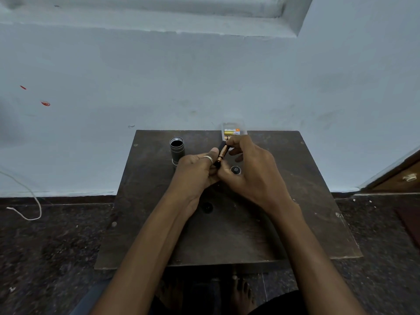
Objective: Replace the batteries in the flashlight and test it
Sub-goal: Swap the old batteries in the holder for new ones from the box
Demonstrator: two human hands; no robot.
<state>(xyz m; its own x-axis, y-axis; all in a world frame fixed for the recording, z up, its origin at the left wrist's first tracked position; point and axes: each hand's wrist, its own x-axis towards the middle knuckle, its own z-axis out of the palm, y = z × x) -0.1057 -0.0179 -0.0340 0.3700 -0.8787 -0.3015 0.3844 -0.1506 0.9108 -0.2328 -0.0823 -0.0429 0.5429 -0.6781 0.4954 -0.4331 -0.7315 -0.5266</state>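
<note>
The grey flashlight body [177, 151] stands upright on the dark table [227, 235], its open end facing up. Just to its right, my left hand [195, 171] and my right hand [247, 169] meet around a black battery holder [221, 147] with a copper-coloured battery [222, 153] in it. My left thumb presses its side; my right fingertips pinch the battery's upper end. The black tail cap [236, 170] lies on the table under my right hand. A clear plastic box [234, 130] with gold batteries sits at the table's far edge.
The small table stands against a pale blue wall [204, 76]. A white cord [29, 201] lies on the dark speckled floor at left. A wooden door frame [400, 176] shows at right. My bare feet [241, 292] are below the table's front edge.
</note>
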